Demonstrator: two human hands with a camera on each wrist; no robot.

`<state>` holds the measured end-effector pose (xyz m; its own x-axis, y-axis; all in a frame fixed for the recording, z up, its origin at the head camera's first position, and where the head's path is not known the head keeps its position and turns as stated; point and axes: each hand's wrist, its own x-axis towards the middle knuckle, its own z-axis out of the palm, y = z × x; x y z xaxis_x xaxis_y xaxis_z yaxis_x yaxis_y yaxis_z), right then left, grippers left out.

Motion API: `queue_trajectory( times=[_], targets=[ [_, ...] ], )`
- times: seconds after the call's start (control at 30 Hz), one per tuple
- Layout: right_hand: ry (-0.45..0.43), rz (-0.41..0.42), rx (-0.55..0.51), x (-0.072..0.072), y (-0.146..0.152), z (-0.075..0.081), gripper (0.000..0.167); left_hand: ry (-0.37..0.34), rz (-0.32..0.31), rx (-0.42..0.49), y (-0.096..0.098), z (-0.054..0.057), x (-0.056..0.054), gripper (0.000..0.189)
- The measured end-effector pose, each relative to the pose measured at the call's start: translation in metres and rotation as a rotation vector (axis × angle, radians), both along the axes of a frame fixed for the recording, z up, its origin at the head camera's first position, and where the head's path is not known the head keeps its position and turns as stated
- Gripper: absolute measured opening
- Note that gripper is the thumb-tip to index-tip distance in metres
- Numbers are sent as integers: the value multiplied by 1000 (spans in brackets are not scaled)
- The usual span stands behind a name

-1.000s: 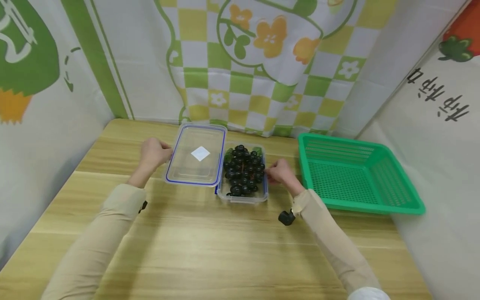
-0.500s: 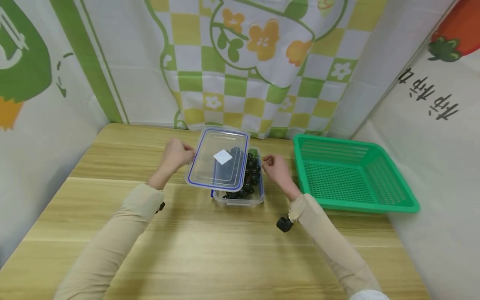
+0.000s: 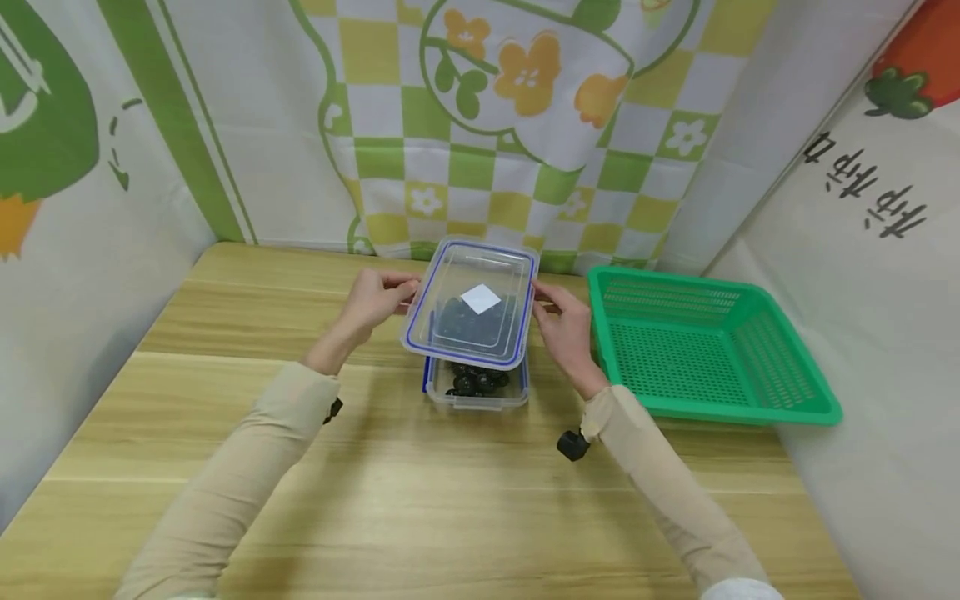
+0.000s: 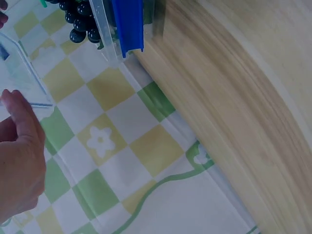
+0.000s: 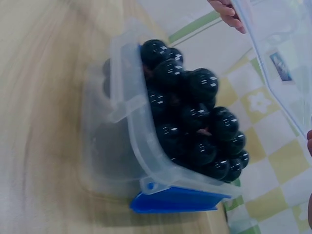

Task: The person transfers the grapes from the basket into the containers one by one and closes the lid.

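Note:
A clear plastic lid (image 3: pixel 463 333) with a blue seal and a white diamond label is raised over the food container (image 3: pixel 480 402). My left hand (image 3: pixel 372 302) pinches the lid's left edge, and my right hand (image 3: pixel 564 329) grips its right edge. Dark grapes (image 5: pixel 195 117) fill the container and rise above its rim in the right wrist view. From the head, the lid covers most of the bunch, leaving its near end in sight. A blue latch (image 4: pixel 128 24) hangs down on the container's side in the left wrist view.
To the right of the container stands a green plastic basket (image 3: pixel 671 358) with slotted sides. The wooden table (image 3: pixel 450 508) meets a checked cloth (image 3: pixel 472 162) hanging behind it. White printed panels rise at both sides.
The lid has travelled from left of the container to above it, carried by my left hand. My right hand has come off the container's right side and taken hold of the lid's right edge.

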<state>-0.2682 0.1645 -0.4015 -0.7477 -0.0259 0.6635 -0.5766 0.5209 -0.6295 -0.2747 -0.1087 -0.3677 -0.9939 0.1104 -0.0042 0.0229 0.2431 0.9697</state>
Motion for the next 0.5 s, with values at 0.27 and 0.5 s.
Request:
queue_trajectory(
  times=[0.27,0.5],
  targets=[
    [123,32,-64,10,-3,28,24,267,-18,-20,2,9,-2,25],
    [57,-8,-107,22,-9,45,20,364,33,8,9,10,-2,24]
  ],
)
